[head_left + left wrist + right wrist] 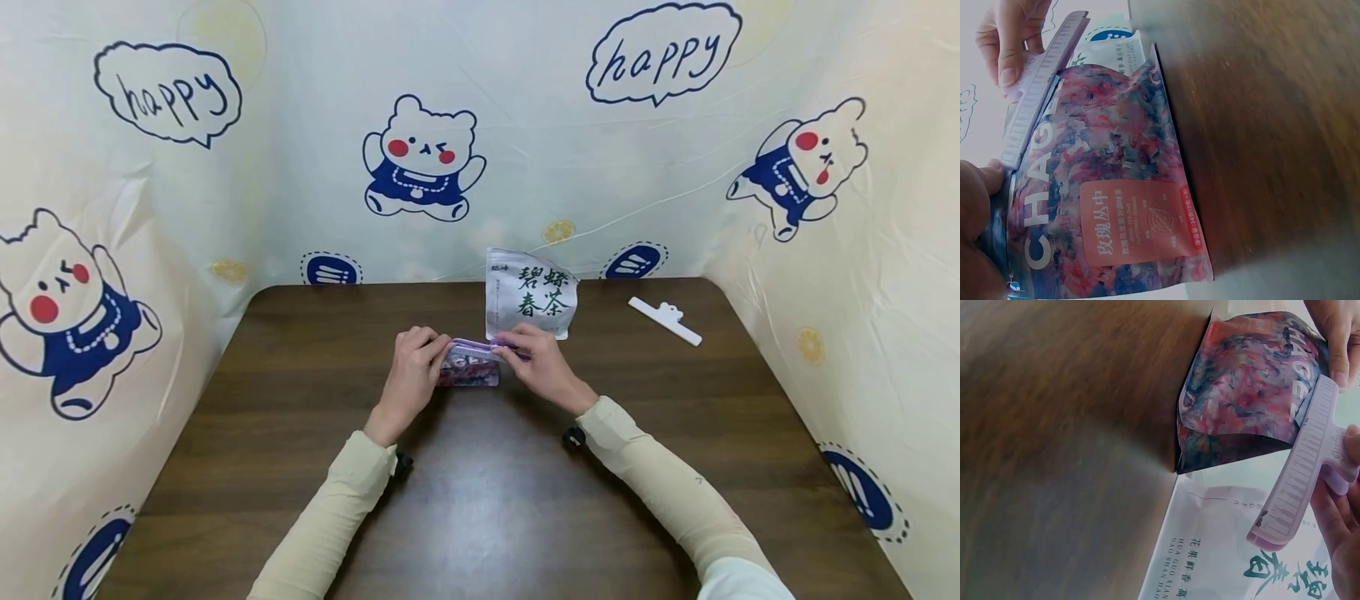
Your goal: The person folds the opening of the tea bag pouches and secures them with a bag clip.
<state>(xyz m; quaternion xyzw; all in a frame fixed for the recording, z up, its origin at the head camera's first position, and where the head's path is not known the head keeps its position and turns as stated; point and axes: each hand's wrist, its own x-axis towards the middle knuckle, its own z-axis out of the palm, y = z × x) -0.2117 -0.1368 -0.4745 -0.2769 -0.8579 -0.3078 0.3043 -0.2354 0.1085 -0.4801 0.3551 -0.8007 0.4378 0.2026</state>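
A tea bag with a red and blue floral print (1110, 144) stands upright on the table, its top edge folded or pressed flat. My left hand (412, 364) pinches the bag's top at its left end. A purple bag clip (1297, 469) with a piano-key pattern lies along the top edge, its far end sticking out past the bag's right side. My right hand (542, 367) grips the clip by its handle, thumb on one side and fingers on the other. The left thumb tip sits right at the clip's near end.
Behind the right hand stands a white tea bag (531, 292) with green characters. A white bag clip (665, 321) lies on the brown table (315, 400) at the back right. A printed cloth (525, 150) hangs round the table's back and sides.
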